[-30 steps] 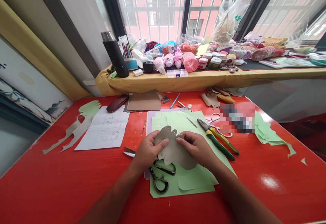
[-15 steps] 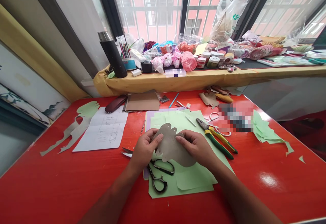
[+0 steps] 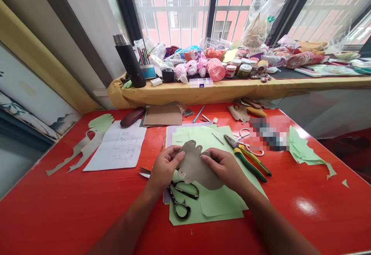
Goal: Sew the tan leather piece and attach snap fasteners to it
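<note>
Between my hands is a grey-brown leather-like cutout (image 3: 199,170) with scalloped edges and small holes near its upper lobes. My left hand (image 3: 165,166) pinches its left edge, thumb on top. On the upper right, my right hand (image 3: 227,166) grips it between thumb and fingers. Under it lie green paper sheets (image 3: 223,208). Black-handled scissors (image 3: 185,201) rest on those sheets just below the cutout, their blades partly hidden by my left hand. Pliers (image 3: 246,156) with green and yellow handles lie to the right of my right hand.
White-handled scissors (image 3: 245,135) sit behind the pliers. Green scraps (image 3: 307,150) lie at right; a printed sheet (image 3: 116,150) and cut strips (image 3: 84,147) at left. Brown boards (image 3: 164,115) and a dark case (image 3: 132,117) are at the back. A cluttered ledge (image 3: 174,94) holds a black thermos (image 3: 130,62).
The view has shifted very slightly. Both hands keep the same hold on the cutout, and nothing on the table has visibly moved.
</note>
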The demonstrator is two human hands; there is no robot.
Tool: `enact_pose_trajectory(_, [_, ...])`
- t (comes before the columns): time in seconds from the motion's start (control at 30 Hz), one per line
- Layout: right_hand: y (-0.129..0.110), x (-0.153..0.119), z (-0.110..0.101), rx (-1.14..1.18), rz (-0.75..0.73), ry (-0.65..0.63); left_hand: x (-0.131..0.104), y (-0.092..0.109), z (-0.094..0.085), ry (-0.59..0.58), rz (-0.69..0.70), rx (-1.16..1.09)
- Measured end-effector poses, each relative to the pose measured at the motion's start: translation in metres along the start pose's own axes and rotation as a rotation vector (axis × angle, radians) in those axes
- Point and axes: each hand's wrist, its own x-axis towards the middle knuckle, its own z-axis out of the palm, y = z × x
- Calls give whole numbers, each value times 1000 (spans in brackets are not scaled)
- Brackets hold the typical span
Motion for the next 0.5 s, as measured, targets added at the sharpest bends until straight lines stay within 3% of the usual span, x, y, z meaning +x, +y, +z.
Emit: enact_pose_trajectory(0.5, [1,0,0,-20,-16,9,-1,5,3,-26,-8,-6])
